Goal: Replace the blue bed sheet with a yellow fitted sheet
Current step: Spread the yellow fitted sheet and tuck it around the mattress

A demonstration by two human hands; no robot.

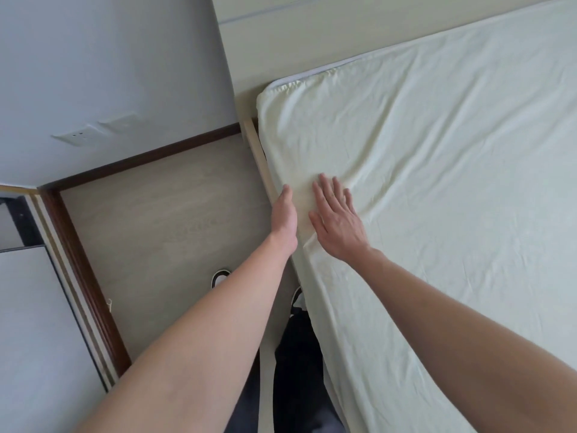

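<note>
Pale yellow sheet beside wooden floor

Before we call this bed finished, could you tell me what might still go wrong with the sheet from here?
1. At the head corner a grey strip of mattress shows above the yellow fitted sheet, so the elastic may sit shallow and could slip off.
2. The left hand works down at the mattress side beside the bed frame rail; fingers might get pinched there.
3. The right hand presses flat on wrinkles, and smoothing hard might tug that corner loose.
</note>
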